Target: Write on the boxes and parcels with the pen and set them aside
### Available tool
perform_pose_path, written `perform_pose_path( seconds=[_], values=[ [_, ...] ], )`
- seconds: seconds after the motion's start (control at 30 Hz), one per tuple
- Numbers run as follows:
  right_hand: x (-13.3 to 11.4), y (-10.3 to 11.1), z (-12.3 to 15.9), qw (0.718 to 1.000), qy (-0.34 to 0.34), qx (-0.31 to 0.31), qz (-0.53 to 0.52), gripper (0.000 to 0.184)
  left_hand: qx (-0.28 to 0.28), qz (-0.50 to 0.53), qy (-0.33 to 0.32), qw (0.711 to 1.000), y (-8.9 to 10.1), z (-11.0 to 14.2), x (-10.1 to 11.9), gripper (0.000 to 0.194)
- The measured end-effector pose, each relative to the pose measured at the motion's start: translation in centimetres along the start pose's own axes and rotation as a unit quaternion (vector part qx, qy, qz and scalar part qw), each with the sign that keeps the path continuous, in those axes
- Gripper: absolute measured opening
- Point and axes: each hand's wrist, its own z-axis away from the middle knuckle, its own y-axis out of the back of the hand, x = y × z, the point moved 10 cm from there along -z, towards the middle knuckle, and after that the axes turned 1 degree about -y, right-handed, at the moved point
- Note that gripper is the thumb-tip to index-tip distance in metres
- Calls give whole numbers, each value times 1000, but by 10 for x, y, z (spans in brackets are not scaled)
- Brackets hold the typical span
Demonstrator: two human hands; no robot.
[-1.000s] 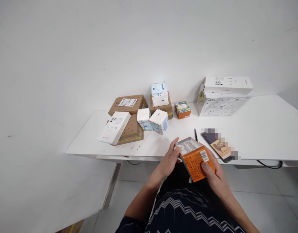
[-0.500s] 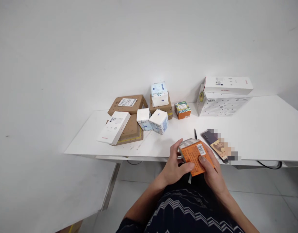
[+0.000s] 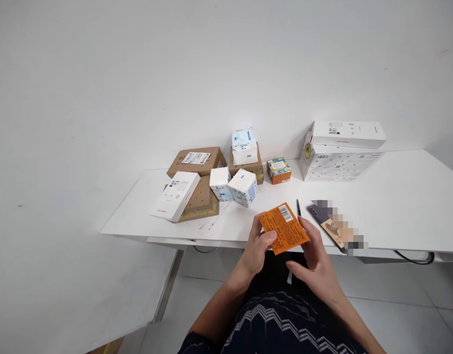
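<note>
My left hand (image 3: 256, 248) grips a small orange box (image 3: 284, 229) by its left side, thumb on the face that carries a barcode and small print. That printed orange face is turned up towards me; the box's other sides are hidden. At the right edge of the box is my right hand (image 3: 315, 255), its thumb spread away from the fingers. Whether those fingertips touch the box, I cannot tell. A dark pen (image 3: 298, 207) lies on the table just beyond the box, and a phone (image 3: 325, 223), partly blurred out, lies right of it.
On the white table (image 3: 407, 206), brown cartons (image 3: 197, 194) and a white box (image 3: 175, 196) are stacked at left. Tissue packs (image 3: 243, 187) stand mid-table beside a green and orange box (image 3: 279, 170). Two white boxes (image 3: 346, 160) are stacked at back right, against the wall.
The orange box has turned so its barcode face lies flatter towards me. My right thumb has come off that face and spread away, while my left hand keeps hold.
</note>
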Motion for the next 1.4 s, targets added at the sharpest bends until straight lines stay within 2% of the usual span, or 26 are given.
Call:
perform_pose_path(
  seconds=[0.2,0.5,0.67,0.77,0.83,0.9,1.0,1.07,1.17,1.23,1.4],
  values=[
    [-6,-4,-2,989,80,66,102,83,31,62,20,997,0,0,-10,38],
    [-2,-6,-2,983,87,96,133,82,53,85,21,995,1,2,-15,41],
    [2,-4,3,963,115,146,195,91,41,99,11,994,-3,0,-16,41],
    [2,-1,6,957,136,165,197,93,20,102,17,994,-7,-1,-18,43],
    [5,6,3,969,106,164,150,93,-3,100,24,995,-10,0,-18,45],
    [13,12,-4,987,35,149,57,92,-35,79,23,996,-11,2,-16,50],
    [24,14,-12,987,-72,107,-93,85,-88,-51,12,995,-10,8,-10,72],
    [30,14,-15,975,-119,89,-165,75,-91,-195,-25,976,-3,9,-2,80],
    [43,9,-15,947,-183,62,-256,63,-72,-352,-111,927,3,8,19,68],
    [51,-1,-11,927,-221,34,-300,61,-79,-389,-150,906,2,6,29,68],
    [54,-32,4,885,-281,-39,-369,63,-157,-419,-178,877,-7,2,35,102]
  ],
)
